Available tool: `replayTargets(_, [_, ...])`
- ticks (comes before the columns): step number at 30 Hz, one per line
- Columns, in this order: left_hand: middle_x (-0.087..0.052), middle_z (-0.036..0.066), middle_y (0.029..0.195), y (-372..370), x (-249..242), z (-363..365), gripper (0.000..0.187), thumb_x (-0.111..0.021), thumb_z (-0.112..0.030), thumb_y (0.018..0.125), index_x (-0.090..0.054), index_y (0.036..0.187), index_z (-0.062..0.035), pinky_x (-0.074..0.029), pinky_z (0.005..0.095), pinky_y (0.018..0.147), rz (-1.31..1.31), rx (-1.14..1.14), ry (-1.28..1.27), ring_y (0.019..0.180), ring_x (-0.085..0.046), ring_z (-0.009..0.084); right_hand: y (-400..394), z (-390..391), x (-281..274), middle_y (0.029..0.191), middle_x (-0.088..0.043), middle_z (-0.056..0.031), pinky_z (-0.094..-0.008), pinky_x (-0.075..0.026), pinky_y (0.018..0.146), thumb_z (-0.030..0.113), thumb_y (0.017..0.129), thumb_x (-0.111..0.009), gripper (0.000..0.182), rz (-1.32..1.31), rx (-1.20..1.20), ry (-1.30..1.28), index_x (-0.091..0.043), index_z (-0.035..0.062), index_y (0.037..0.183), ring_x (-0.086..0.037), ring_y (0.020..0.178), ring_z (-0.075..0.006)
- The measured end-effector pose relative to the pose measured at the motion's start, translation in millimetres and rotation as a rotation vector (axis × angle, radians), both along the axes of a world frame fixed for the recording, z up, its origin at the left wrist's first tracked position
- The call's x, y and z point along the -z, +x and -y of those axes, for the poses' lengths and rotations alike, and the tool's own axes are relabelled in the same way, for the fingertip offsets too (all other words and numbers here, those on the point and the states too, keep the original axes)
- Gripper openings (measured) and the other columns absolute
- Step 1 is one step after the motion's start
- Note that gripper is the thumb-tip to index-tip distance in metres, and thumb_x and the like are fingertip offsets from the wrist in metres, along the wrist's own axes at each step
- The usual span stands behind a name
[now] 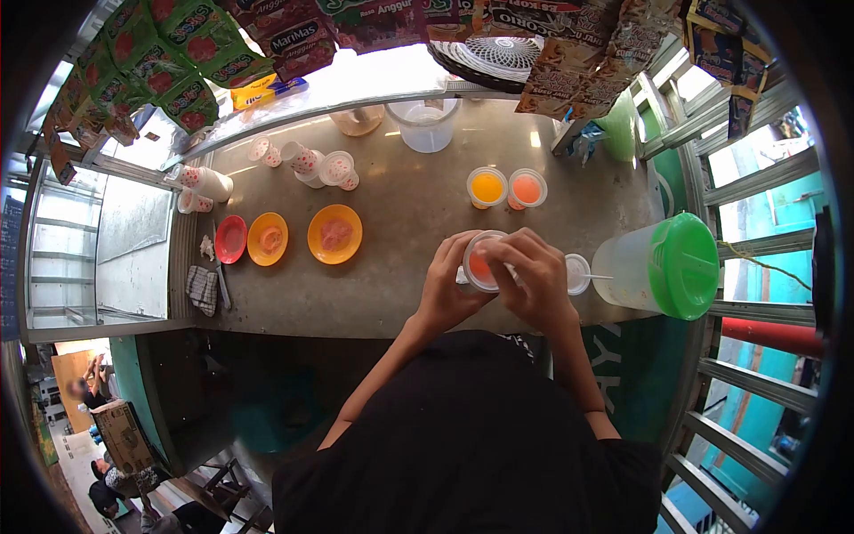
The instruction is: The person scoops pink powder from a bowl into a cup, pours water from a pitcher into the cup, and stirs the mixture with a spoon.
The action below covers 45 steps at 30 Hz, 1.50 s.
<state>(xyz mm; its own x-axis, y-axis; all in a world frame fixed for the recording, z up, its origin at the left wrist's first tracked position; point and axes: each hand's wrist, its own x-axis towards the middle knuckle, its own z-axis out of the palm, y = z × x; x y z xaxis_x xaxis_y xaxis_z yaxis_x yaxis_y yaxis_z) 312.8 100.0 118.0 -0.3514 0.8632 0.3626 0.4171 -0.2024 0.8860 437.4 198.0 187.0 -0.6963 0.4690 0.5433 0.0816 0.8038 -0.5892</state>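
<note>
While left hand (445,283) grasps pink-filled clear plastic cup (478,266), right hand (536,283) touches rim (487,234), grip unclear; green-lidded translucent bucket (633,267) nearby, smooth grey counter (391,294) beneath.

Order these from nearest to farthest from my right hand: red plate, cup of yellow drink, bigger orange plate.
From your right hand, in the head view:
1. Cup of yellow drink, just beyond your hands
2. Bigger orange plate, to the left
3. Red plate, farther left
</note>
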Motion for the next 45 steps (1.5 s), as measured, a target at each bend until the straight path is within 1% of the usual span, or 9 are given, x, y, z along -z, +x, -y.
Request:
replayTargets(19, [-0.062, 0.016, 0.124, 3.3, 1.3, 1.9, 0.066, -0.086, -0.008, 0.066, -0.058, 0.126, -0.0027, -0.049, 0.0426, 0.097, 0.017, -0.032, 0.006, 0.116, -0.059, 0.0349, 3.6, -0.8, 4.9, 0.083, -0.067, -0.0067, -0.0381, -0.052, 0.06, 0.006, 0.08, -0.072, 0.017, -0.012, -0.026, -0.044, -0.069, 0.0075, 0.096, -0.065, 0.072, -0.026])
replayTargets(22, [-0.061, 0.016, 0.125, 2.1, 1.5, 3.9, 0.065, -0.086, -0.009, 0.066, -0.059, 0.125, -0.0029, -0.049, 0.0432, 0.098, 0.051, -0.033, -0.007, 0.117, -0.059, 0.0358, 4.9, 0.7, 6.3, 0.079, -0.066, -0.0072, -0.0376, -0.052, 0.059, 0.006, 0.081, -0.073, 0.017, -0.039, 0.141, 0.045, -0.069, 0.0071, 0.098, -0.065, 0.07, -0.0261])
replayTargets(26, [-0.061, 0.015, 0.126, 4.7, 9.7, 10.1, 0.072, -0.086, -0.008, 0.067, -0.055, 0.131, -0.004, -0.05, 0.0413, 0.099, 0.042, -0.025, -0.038, 0.118, -0.06, 0.0328, 12.2, 17.8, 9.5, 0.078, -0.069, -0.0086, -0.0343, -0.051, 0.059, 0.016, 0.081, -0.08, 0.026, 0.01, 0.135, -0.093, -0.07, 0.009, 0.104, -0.066, 0.066, -0.0244])
replayTargets(28, [-0.06, 0.015, 0.128, 9.5, 15.0, 14.3, 0.082, -0.086, -0.008, 0.069, -0.045, 0.14, -0.0037, -0.051, 0.0386, 0.099, 0.3, -0.045, -0.063, 0.119, -0.062, 0.0263, 14.1, 25.8, 11.6, 0.083, -0.072, -0.0093, -0.0319, -0.051, 0.058, 0.026, 0.076, -0.086, 0.039, -0.02, 0.014, -0.229, -0.071, 0.0098, 0.109, -0.064, 0.062, -0.0218])
replayTargets(32, [-0.057, 0.013, 0.13, 7.4, 37.3, 19.6, 0.086, -0.084, -0.007, 0.074, -0.035, 0.145, -0.0007, -0.051, 0.0359, 0.101, 0.519, -0.06, -0.007, 0.118, -0.061, 0.0213, 24.0, 42.2, 16.1, 0.078, -0.069, -0.0075, -0.0295, -0.048, 0.055, 0.021, 0.077, -0.086, 0.035, -0.156, 0.056, -0.221, -0.07, 0.0088, 0.105, -0.059, 0.057, -0.0175])
replayTargets(36, [-0.057, 0.01, 0.127, 4.0, 39.9, 26.8, 0.077, -0.082, -0.003, 0.076, -0.04, 0.141, -0.0021, -0.048, 0.0343, 0.104, 0.589, -0.083, 0.015, 0.117, -0.06, 0.0195, 70.1, 57.6, 85.4, 0.066, -0.049, 0.0024, -0.023, -0.033, 0.05, 0.013, 0.083, -0.083, 0.024, -0.255, 0.594, -0.358, -0.059, 0.0087, 0.083, -0.042, 0.055, -0.006])
replayTargets(40, [-0.06, 0.008, 0.124, 3.1, 48.6, 31.7, 0.073, -0.084, -0.004, 0.075, -0.045, 0.137, -0.0013, -0.048, 0.0337, 0.104, 0.634, -0.084, -0.029, 0.117, -0.06, 0.0181, 104.9, 72.8, 142.2, 0.067, -0.045, 0.0055, -0.022, -0.031, 0.051, 0.014, 0.085, -0.082, 0.027, -0.151, 0.81, -0.478, -0.055, 0.0081, 0.084, -0.038, 0.058, -0.0036])
replayTargets(43, [-0.06, 0.008, 0.123, 1.8, 51.4, 32.1, 0.071, -0.085, -0.005, 0.074, -0.048, 0.134, -0.0008, -0.05, 0.0327, 0.101, 0.468, -0.029, -0.03, 0.117, -0.06, 0.0174, 124.1, 75.2, 181.7, 0.077, -0.049, 0.0037, -0.0206, -0.034, 0.052, 0.014, 0.085, -0.082, 0.031, -0.318, 0.914, -0.706, -0.056, 0.0067, 0.099, -0.039, 0.06, -0.0038])
replayTargets(45, [-0.06, 0.008, 0.125, 6.3, 54.9, 32.0, 0.069, -0.085, -0.005, 0.074, -0.049, 0.133, -0.0009, -0.049, 0.033, 0.102, 0.487, 0.006, -0.066, 0.117, -0.06, 0.018, 132.5, 67.5, 195.7, 0.093, -0.054, -0.0011, -0.0197, -0.039, 0.055, 0.016, 0.083, -0.085, 0.051, -0.385, 0.955, -0.861, -0.052, 0.0053, 0.12, -0.045, 0.062, -0.005])
